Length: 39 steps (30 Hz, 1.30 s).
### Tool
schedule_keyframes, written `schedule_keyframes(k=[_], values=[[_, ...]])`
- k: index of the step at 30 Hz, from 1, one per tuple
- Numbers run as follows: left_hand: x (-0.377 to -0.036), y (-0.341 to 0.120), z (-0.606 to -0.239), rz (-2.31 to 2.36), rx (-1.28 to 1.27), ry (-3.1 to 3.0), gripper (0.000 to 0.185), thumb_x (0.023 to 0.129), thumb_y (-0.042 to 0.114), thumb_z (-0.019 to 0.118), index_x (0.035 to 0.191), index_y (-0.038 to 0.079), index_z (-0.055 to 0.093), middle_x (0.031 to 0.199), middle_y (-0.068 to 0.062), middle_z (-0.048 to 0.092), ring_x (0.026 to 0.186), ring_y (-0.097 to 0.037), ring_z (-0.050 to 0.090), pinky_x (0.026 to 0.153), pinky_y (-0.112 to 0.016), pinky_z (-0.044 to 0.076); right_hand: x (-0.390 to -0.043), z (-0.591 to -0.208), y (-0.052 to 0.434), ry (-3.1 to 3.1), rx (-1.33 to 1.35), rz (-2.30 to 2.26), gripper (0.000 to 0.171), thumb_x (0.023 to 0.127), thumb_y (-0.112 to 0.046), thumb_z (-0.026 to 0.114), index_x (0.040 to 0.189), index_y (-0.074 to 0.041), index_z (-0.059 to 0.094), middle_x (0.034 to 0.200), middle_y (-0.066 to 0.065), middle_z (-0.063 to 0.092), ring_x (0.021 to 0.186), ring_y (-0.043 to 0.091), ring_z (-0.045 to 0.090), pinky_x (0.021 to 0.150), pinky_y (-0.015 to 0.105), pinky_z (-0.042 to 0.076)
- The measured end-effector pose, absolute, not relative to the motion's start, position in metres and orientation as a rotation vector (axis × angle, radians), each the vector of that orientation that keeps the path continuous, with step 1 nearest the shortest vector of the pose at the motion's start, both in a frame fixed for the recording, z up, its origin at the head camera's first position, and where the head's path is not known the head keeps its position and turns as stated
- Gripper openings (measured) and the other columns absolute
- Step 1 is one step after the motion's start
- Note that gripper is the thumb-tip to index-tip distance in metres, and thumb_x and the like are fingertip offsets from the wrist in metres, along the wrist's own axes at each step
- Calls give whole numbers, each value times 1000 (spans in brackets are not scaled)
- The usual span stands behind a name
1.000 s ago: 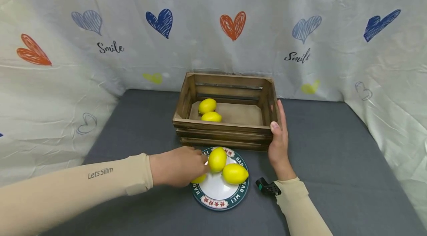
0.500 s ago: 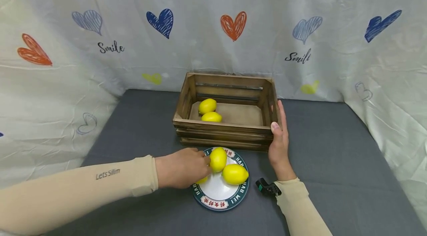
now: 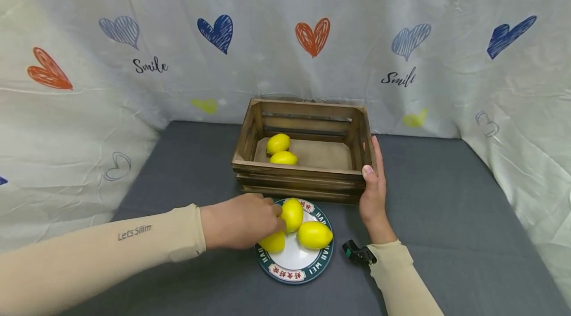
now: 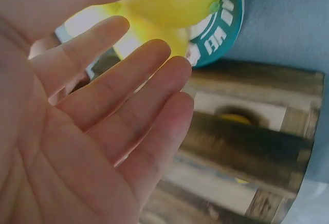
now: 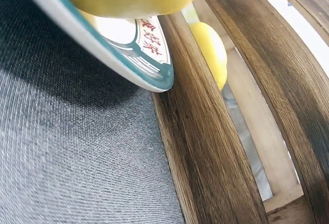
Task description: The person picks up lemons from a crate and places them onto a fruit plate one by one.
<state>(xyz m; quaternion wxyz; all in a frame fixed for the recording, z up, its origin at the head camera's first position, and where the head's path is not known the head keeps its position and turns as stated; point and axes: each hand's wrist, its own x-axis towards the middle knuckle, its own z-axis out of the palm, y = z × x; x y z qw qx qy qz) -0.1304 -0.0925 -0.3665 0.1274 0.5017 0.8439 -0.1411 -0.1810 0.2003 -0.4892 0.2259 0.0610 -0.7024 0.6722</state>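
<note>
Head view: the wooden crate [image 3: 308, 159] stands on the grey table [image 3: 446, 236] and holds two lemons [image 3: 281, 150]. Just in front of the crate lies the plate [image 3: 295, 265] with three lemons. The right hand [image 3: 373, 192] rests flat against the crate's right end, fingers straight. The left hand [image 3: 243, 221] touches the plate's rear lemon [image 3: 292, 214]; the left wrist view shows its fingers relaxed, not clasping.
</note>
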Motion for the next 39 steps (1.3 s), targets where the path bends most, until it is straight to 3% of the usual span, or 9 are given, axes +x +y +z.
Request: schedule_keyframes(k=[8,16,20,24,29,39], values=[[-139,-90,-336,-350,1387,2461,53,90,15,88,140,23,73,127,0,74,107,-18,69,94,-33,61,-180,-489,202,-1934,171,1872,71,101,-34,41,171,-40,30,178,-18,24,167,17,17,132,64,3],[-156,-81,-293,-162,1257,2387,57,95,21,84,149,23,66,140,2,70,112,-14,69,92,-33,62,-181,-488,204,-1929,191,1863,72,101,-32,42,171,-39,28,179,-18,23,167,17,16,132,63,4],[-169,-78,-274,-37,1228,2384,57,97,26,82,151,22,64,150,4,66,124,-15,68,100,-37,61,-180,-489,203,-1928,195,1882,73,100,-33,42,172,-38,28,179,-18,22,168,18,15,131,65,4],[-188,-74,-264,38,1240,2440,53,100,28,79,150,22,65,149,3,67,134,-18,66,110,-41,58,-179,-489,203,-1918,201,1888,73,100,-33,42,172,-38,28,179,-17,23,168,18,15,132,65,4],[-220,-67,-265,98,1179,2519,50,100,31,78,148,21,67,142,-1,71,129,-21,68,109,-43,58,-180,-490,204,-1913,204,1882,73,100,-33,42,171,-38,29,179,-17,23,168,18,14,132,65,3],[-275,-58,-297,66,991,2537,49,102,32,75,147,13,68,145,-9,70,134,-29,66,114,-47,55,-179,-492,203,-1945,194,1854,72,101,-32,42,171,-40,28,179,-18,22,168,17,13,130,68,5]])
